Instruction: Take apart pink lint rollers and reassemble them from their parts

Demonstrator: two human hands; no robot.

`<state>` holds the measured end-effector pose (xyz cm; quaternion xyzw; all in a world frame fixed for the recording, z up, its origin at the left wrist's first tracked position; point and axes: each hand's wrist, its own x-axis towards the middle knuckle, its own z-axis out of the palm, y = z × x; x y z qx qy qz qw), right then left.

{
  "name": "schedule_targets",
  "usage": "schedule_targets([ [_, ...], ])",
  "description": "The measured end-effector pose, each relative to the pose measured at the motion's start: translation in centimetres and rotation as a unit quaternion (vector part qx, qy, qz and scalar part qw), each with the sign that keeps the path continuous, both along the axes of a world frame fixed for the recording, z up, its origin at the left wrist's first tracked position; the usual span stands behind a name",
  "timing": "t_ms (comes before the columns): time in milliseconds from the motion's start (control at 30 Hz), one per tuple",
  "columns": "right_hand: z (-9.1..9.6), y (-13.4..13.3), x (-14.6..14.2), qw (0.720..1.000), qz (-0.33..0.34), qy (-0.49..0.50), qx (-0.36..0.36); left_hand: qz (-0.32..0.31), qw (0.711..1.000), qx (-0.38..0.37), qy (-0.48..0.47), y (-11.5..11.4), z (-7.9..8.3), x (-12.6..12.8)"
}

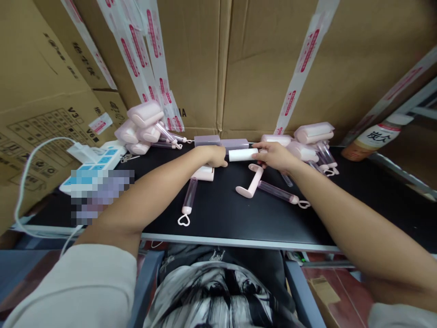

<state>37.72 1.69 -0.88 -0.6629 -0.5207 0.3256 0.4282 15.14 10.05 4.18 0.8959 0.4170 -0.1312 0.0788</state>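
A white paper roll (242, 154) lies across the back of the black table (218, 218), held between both hands. My left hand (214, 156) is closed at its left end. My right hand (274, 156) pinches its right end with the fingers. Just in front of the roll lies a pink roller frame (251, 181) with a clear pink handle (279, 193) that ends in a heart loop. A second clear handle (189, 201) with a heart loop lies under my left forearm, next to a pink cover (204, 173).
Finished pink rollers are piled at the back left (142, 128) and back right (312, 138). Two lilac boxes (221, 142) stand against the cardboard cartons (218, 64). A white and blue power strip (93, 164) lies at the left, a drink bottle (373, 138) at the right.
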Motion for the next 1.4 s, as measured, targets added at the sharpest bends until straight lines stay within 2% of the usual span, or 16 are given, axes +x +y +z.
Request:
schedule_targets([
  [133, -0.7, 0.4, 0.4, 0.999, -0.010, -0.029, -0.015, -0.012, 1.000, -0.004, 0.023, 0.8, 0.2, 0.6],
  [233, -1.1, 0.6, 0.8, 0.998, -0.022, -0.060, -0.010, -0.013, 1.000, 0.000, 0.018, 0.4, 0.2, 0.8],
  [433, -1.0, 0.8, 1.9, 0.990, -0.041, -0.126, 0.056, -0.018, 1.000, 0.002, -0.026, -1.3, 0.6, 0.6],
  [567, -1.2, 1.0, 1.6, 0.991, -0.022, -0.121, 0.059, 0.026, 0.998, 0.006, -0.061, -0.3, 1.1, 0.2],
  [700, -1.3, 1.1, 0.7, 0.995, -0.003, -0.086, 0.055, 0.085, 0.990, -0.030, -0.109, 1.4, 1.0, -0.6],
  [767, -1.2, 1.1, 0.5, 0.995, -0.004, -0.079, 0.055, 0.086, 0.985, -0.044, -0.142, 1.6, 0.7, -0.8],
  [900, -1.2, 0.8, 0.6, 0.993, -0.012, -0.103, 0.047, 0.050, 0.984, -0.032, -0.167, 0.7, 0.2, -0.4],
  [1033, -1.2, 0.7, 0.4, 0.989, -0.004, -0.142, 0.043, 0.027, 0.994, 0.003, -0.110, 0.3, 0.2, 0.8],
  [1133, -1.1, 0.8, 0.0, 0.987, 0.010, -0.151, 0.048, 0.032, 0.998, 0.019, -0.053, 1.4, 0.1, 1.1],
  [1300, -1.4, 1.1, -0.1, 0.991, 0.045, -0.120, 0.044, 0.028, 0.998, 0.023, -0.057, 3.4, -0.5, 1.0],
  [1400, -2.0, 1.4, 0.1, 0.993, 0.046, -0.102, 0.046, 0.030, 0.997, 0.035, -0.058, 4.0, -0.8, 1.9],
])
